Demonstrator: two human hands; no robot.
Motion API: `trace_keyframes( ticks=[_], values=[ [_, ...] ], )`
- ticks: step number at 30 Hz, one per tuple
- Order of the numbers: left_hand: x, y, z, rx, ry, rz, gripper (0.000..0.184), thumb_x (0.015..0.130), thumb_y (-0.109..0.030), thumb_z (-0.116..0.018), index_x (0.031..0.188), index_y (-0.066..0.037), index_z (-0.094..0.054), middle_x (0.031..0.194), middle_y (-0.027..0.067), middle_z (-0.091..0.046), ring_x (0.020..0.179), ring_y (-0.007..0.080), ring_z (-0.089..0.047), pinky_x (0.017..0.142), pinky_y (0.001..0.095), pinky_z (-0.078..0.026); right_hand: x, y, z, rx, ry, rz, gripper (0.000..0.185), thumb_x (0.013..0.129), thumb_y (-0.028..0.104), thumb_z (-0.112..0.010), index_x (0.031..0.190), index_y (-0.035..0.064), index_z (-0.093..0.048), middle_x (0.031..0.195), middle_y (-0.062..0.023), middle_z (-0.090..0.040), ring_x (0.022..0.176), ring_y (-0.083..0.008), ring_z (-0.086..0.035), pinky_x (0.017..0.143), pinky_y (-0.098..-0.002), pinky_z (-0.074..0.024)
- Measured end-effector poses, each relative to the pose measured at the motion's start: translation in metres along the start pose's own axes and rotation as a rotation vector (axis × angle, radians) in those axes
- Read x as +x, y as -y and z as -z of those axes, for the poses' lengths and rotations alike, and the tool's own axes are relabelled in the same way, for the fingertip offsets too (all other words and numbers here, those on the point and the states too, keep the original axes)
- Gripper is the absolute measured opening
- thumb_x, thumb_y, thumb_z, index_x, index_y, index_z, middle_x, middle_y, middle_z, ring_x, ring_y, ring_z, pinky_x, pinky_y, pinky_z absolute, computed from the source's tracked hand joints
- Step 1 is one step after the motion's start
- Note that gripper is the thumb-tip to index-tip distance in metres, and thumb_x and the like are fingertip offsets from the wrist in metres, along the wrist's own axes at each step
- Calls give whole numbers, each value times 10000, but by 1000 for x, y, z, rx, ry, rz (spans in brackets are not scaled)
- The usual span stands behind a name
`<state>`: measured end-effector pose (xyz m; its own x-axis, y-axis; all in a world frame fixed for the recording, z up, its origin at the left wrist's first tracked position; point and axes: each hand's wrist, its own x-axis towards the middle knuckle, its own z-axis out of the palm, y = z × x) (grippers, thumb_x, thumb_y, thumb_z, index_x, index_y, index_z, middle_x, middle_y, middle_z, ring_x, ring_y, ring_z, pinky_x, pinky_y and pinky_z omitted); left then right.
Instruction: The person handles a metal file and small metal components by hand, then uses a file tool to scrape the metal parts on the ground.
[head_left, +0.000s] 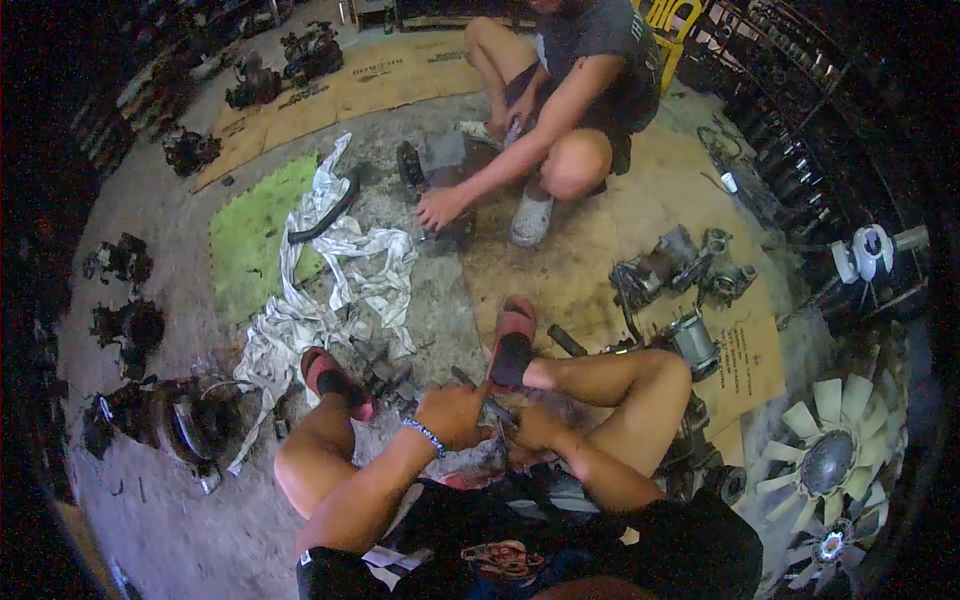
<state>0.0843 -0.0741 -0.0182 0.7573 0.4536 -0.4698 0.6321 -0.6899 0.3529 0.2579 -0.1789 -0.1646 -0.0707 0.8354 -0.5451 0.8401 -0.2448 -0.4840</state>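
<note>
Between my knees, my left hand (pixel 452 414), with a blue beaded bracelet at its wrist, is closed round a dark tool (pixel 463 376) whose end sticks up above the fist. Just right of it, my right hand (pixel 538 428) is closed at a grey metal piece (pixel 497 411) that lies between the two hands. A greyish, partly hidden part sits below them in front of my lap. Small dark metal parts (pixel 388 380) lie on the floor beyond my left hand, by my left sandal.
A co-worker (pixel 590 90) squats opposite, one hand on a dark part. White cloth (pixel 350 270) with a black hose (pixel 325 212) lies ahead-left on a green mat (pixel 240 240). Engine parts (pixel 665 265) stand on cardboard at the right, near fans (pixel 828 462). More machine parts (pixel 185 425) lie left.
</note>
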Motion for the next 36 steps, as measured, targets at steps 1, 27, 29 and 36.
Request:
trace_keyframes(
  ticks=[1,27,29,36],
  values=[
    [0,0,0,-9,14,2,745,728,-496,-650,1287,-68,-405,1158,217,-562,1040,390,-558,903,521,-405,16,-29,-32,18,-17,8,381,791,342,-552,1067,87,-617,958,-215,-629,865,-384,-605,775,-456,-473],
    [4,4,-8,-4,17,-24,714,739,-507,-640,1266,-79,-417,1076,210,-598,1014,383,-565,868,529,-411,5,-17,-15,21,70,-73,459,705,258,-616,1121,65,-588,931,-233,-634,867,-378,-616,777,-451,-483],
    [5,6,-13,4,-16,-35,708,738,-507,-641,1256,-77,-424,1058,209,-604,1004,382,-569,857,524,-418,3,-13,-11,5,81,-76,475,696,250,-622,1132,65,-583,928,-224,-639,863,-372,-621,773,-447,-487],
    [3,4,-9,16,-32,-40,656,751,-462,-649,1220,-52,-444,1047,173,-611,974,355,-592,846,507,-422,-14,16,19,56,100,-90,475,704,241,-611,1152,87,-575,941,-218,-640,861,-373,-623,768,-444,-489]
  ],
)
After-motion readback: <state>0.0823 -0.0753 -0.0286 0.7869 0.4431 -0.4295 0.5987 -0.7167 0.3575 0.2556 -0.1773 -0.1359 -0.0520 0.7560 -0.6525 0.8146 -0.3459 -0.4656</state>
